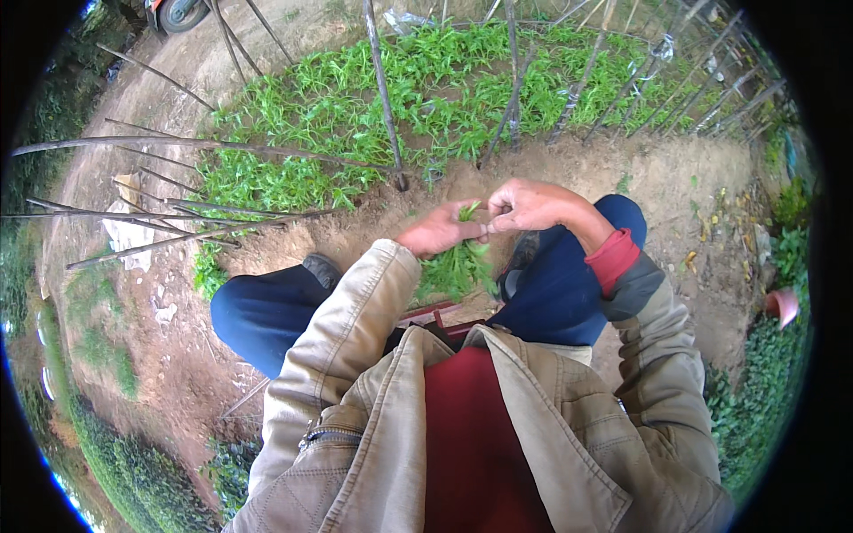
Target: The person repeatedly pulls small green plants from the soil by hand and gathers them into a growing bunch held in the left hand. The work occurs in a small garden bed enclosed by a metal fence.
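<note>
My left hand grips a bunch of leafy greens with jagged leaves. The leaves hang below the palm, between my knees, and a small tuft shows above the thumb. My right hand meets the left thumb with its fingers curled and pinched together. Whether anything thin lies between those fingertips is too small to tell. Just beyond both hands grows a bed of similar greens, rooted in brown soil.
Wooden poles stand along the bed's near edge, and others lean in from the left. A white plastic bag lies on the dirt at left. A pink container sits among plants at right. A vehicle wheel shows at the top left.
</note>
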Motion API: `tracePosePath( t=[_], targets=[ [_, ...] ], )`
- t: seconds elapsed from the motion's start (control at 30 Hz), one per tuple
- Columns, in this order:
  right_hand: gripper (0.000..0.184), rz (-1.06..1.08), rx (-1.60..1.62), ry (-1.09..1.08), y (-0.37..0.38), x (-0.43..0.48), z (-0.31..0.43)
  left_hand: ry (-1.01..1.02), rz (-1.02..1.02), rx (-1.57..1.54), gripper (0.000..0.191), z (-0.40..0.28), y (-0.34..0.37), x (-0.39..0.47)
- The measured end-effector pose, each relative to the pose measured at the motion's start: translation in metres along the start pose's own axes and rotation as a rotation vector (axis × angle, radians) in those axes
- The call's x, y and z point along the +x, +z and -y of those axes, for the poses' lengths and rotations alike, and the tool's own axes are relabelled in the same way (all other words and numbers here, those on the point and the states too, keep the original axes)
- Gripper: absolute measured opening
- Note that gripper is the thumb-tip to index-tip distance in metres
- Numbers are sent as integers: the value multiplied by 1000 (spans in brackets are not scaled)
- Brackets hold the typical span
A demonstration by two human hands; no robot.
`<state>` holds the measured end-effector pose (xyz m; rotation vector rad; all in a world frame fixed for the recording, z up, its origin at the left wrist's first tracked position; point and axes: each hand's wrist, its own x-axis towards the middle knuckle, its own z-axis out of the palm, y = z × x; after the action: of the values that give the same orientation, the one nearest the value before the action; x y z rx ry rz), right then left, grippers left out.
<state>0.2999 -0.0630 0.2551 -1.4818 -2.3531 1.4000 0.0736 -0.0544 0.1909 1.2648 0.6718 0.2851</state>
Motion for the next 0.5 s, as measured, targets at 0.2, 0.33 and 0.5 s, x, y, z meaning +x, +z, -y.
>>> tracePosePath(
  t=[0.2,0.33,0.5],
  targets=[
    [31,-24,74,-58,14,7,10,35,109,65,42,-5,-18,-18],
    [53,-259,139,-59,27,17,20,-146,-102,410,29,-8,-17,-18],
    [48,-397,263,-124,51,22,36,29,-202,303,35,-7,-12,-15]
  ],
)
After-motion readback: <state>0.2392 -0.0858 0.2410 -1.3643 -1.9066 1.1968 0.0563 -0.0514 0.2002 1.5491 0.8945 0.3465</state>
